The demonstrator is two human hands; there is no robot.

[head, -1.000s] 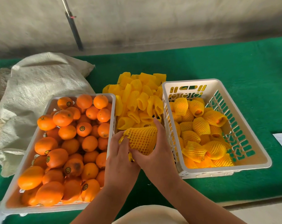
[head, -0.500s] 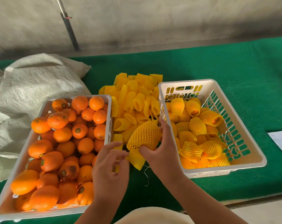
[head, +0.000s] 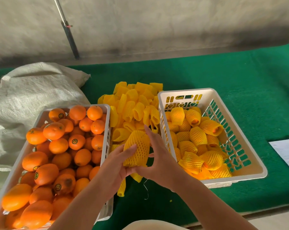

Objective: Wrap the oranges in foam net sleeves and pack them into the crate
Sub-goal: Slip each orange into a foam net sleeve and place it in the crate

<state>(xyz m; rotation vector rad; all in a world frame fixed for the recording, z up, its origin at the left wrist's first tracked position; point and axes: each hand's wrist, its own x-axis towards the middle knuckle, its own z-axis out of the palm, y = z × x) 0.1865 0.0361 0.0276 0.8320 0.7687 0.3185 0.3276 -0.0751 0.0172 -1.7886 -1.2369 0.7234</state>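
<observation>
Both hands hold one orange wrapped in a yellow foam net sleeve between the two crates. My left hand grips its lower left side. My right hand cups its right side, fingers reaching up past it. The white crate on the left is full of bare oranges. The white crate on the right holds several sleeved oranges. A pile of empty yellow sleeves lies between the crates on the green cloth.
A grey woven sack lies at the far left behind the orange crate. A white sheet of paper sits at the right edge. A loose sleeve lies below my hands. A pole leans on the wall.
My left hand, which had drawn back off the sleeved orange half a second ago, has returned to grip it. The sleeved orange sits slightly higher between both hands.
</observation>
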